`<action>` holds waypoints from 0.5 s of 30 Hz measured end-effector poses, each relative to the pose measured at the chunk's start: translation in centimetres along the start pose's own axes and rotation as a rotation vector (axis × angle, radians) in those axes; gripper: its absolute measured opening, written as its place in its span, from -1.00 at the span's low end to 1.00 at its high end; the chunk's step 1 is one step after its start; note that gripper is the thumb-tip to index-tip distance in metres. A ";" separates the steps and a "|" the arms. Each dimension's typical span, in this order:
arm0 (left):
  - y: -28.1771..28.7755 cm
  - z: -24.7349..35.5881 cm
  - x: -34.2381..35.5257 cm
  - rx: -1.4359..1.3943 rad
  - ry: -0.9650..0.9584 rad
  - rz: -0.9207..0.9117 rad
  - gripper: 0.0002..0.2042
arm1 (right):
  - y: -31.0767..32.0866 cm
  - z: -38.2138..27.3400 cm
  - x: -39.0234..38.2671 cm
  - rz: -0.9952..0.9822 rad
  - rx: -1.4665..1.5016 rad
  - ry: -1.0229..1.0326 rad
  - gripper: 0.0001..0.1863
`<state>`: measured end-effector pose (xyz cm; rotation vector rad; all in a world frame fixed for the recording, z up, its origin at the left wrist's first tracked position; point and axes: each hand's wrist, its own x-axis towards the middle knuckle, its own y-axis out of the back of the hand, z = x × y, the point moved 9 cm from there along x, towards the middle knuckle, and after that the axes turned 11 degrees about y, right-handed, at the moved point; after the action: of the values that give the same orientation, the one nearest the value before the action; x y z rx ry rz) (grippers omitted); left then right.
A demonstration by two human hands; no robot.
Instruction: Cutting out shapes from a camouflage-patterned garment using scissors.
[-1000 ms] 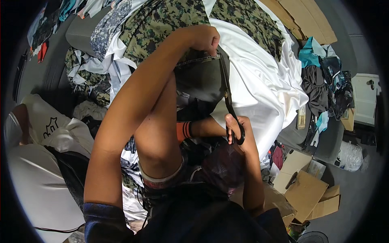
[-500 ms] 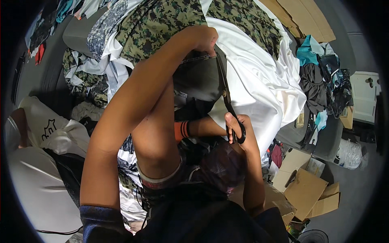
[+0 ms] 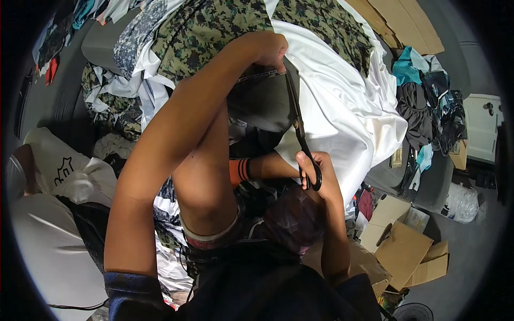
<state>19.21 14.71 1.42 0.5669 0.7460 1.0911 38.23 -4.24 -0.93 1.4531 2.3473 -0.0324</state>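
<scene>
My left hand [image 3: 272, 53] is closed on the upper edge of a dark grey fabric piece [image 3: 257, 104], where a pale, narrow stitched line shows; its fingertips are partly hidden. Long black scissors [image 3: 299, 125] are in my right hand [image 3: 320, 176], with fingers through the handles and blades pointing up to just below my left fingers. Beside them, white satiny cloth [image 3: 348, 123] spreads to the right, and green camouflage fabric [image 3: 198, 37] lies above. My bare leg is bent under my left forearm; an orange striped sock [image 3: 235, 174] shows behind it.
Piles of cloth scraps [image 3: 423, 107] flank the fabric on the grey seating. Cardboard [image 3: 407, 21] lies at upper right; opened boxes [image 3: 401, 257] and plastic wrap [image 3: 463, 206] are at lower right. Another person's limb [image 3: 21, 171] shows at the far left beside white cloth.
Little differs: both hands and the scissors keep their places, with my left hand very slightly higher and the whole view shifted a touch leftward.
</scene>
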 end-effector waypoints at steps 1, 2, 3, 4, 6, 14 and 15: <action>-0.1 0.0 0.0 0.002 -0.001 -0.005 -0.76 | 0.0 0.0 -0.1 -0.001 -0.002 -0.001 -0.50; -0.1 0.0 0.1 0.005 -0.003 -0.010 -0.76 | 0.0 0.0 -0.1 -0.001 -0.005 -0.003 -0.50; -0.1 0.0 0.2 0.007 -0.006 -0.016 -0.76 | 0.2 0.3 -0.3 0.011 -0.026 -0.033 -0.50; -0.2 0.0 0.3 0.007 -0.006 -0.017 -0.76 | 0.1 0.1 -0.3 0.000 -0.006 -0.005 -0.50; -0.3 -0.1 0.5 0.032 0.010 -0.029 -0.75 | 0.0 0.1 -0.3 -0.003 0.005 -0.006 -0.51; 0.0 0.2 0.0 0.007 -0.028 -0.001 -0.78 | 0.0 0.1 -0.2 0.024 0.014 -0.019 -0.51; 0.0 0.2 0.0 0.004 -0.024 -0.002 -0.78 | 0.0 0.1 -0.2 0.022 0.004 -0.016 -0.50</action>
<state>19.38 14.65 1.53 0.5820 0.7280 1.0790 38.34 -4.45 -0.94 1.4749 2.3195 -0.0426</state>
